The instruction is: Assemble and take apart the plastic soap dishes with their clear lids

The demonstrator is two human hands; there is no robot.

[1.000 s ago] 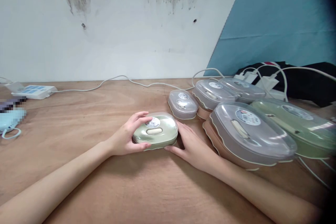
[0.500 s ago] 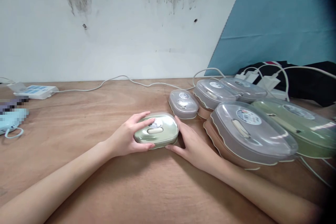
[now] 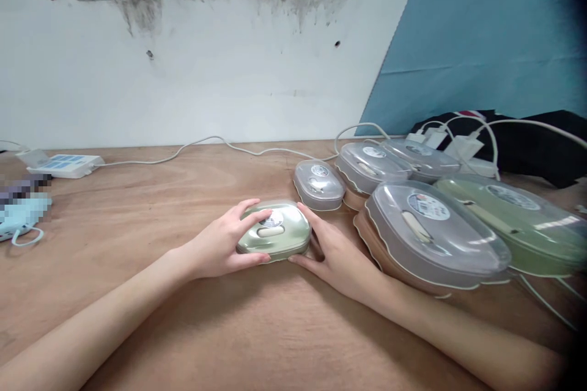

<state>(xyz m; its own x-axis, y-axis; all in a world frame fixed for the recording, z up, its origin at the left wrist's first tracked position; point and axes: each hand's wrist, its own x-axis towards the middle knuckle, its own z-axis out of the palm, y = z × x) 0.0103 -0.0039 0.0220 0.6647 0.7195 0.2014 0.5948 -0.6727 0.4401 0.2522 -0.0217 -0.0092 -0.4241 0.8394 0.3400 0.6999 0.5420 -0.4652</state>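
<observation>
A small green food container (image 3: 275, 247) with a clear lid rests on the wooden table, in front of me at the middle of the view. Its lid carries a round label and a pale oval tab. My left hand (image 3: 229, 238) grips the left end, a finger lying over the label and the thumb along the near side. At the opposite end my right hand (image 3: 332, 250) curves around the container, with fingertips at the lid's right edge and thumb at the near right corner. A small grey food container (image 3: 320, 185) sits just beyond my right hand.
Larger grey food containers (image 3: 440, 232) and a green one (image 3: 536, 220) are stacked on the right, some on brown ones. Behind them are white plugs (image 3: 463, 146) and cables. A power strip (image 3: 66, 165) and a light-blue device (image 3: 22, 217) lie at left.
The view has shifted slightly, so the wall and window frame sit lower. Both hands stay on the green container, with the right fingertips a little further over its lid edge.
</observation>
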